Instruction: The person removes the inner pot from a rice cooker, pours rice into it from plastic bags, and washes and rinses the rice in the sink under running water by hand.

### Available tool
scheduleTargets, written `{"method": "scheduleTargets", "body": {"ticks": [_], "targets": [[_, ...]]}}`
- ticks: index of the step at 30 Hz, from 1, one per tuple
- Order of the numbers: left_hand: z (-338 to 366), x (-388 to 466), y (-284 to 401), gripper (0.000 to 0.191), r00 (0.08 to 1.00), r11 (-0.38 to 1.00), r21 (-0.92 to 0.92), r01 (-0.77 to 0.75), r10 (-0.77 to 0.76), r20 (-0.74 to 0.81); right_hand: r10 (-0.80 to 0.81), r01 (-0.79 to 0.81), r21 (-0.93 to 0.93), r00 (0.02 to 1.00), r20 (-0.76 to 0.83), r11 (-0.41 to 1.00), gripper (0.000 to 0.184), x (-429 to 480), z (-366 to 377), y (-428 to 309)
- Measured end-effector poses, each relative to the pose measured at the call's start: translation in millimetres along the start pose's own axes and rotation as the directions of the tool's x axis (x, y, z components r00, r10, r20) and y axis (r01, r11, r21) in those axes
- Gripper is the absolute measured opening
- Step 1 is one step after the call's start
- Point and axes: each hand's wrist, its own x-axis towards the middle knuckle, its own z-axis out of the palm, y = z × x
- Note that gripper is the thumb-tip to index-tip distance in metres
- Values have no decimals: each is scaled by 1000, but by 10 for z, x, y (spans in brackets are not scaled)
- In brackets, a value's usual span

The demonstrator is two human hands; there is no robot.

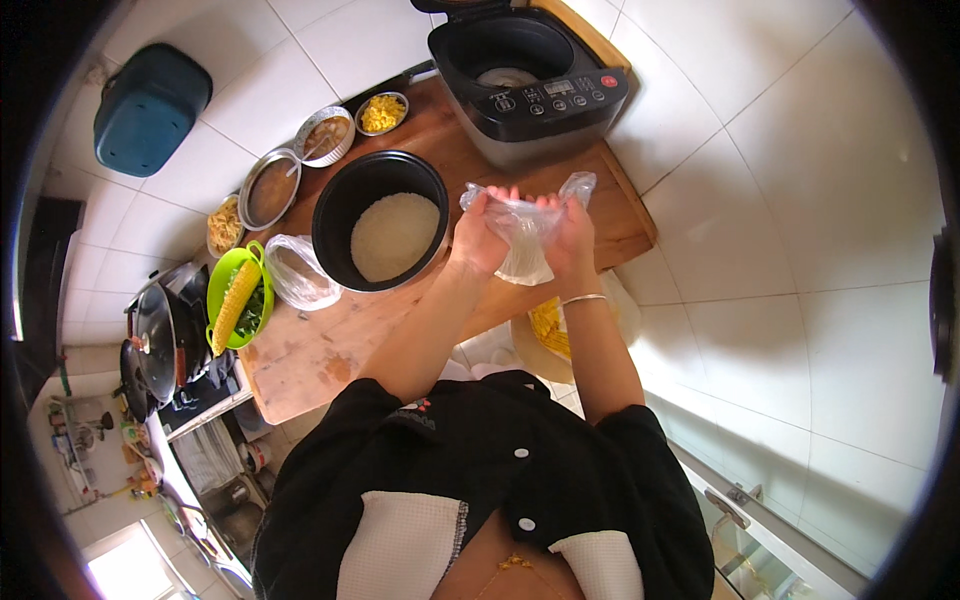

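Observation:
My left hand (482, 236) and my right hand (571, 232) both grip the gathered top of a clear plastic bag (525, 259), one at each side. Something pale lies in the bag's lower part; I cannot tell what. To the left of my left hand stands a black inner pot (330, 225) with white rice (395, 236) in it. Beyond my hands is a rice cooker (525, 135) with its lid raised and something pale at its bottom. Another clear plastic bag (304, 274) lies crumpled left of the pot.
A green basket (217, 289) holds a corn cob (238, 304) and leafy greens. Bowls of yellow pieces (382, 112), brownish liquid (271, 191) and shredded food (225, 225) line the wooden table's (300, 375) wall side. A lidded pan (157, 341) sits on the stove at left.

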Motion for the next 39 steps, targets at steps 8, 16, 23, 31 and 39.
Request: {"method": "scheduleTargets", "body": {"ticks": [8,16,23,31,39], "targets": [[149,-60,-21,19,984,889,448,-89,147,-97,-204,212,-679,974,94,703,15,-131,399,109],[354,-257,-48,25,945,588,762,-272,315,94,-241,328,-618,945,222,714,19,-197,426,54],[-667,-54,-126,45,809,179,816,-550,359,466,-280,427,-831,800,531,-357,54,-121,-407,247],[-684,-23,-209,41,694,-591,738,-326,380,611,-390,389,-918,835,388,-79,34,-230,-208,476],[-716,28,-217,44,676,-651,692,-311,360,643,-312,419,-815,774,551,-401,29,-176,-252,440]]}}
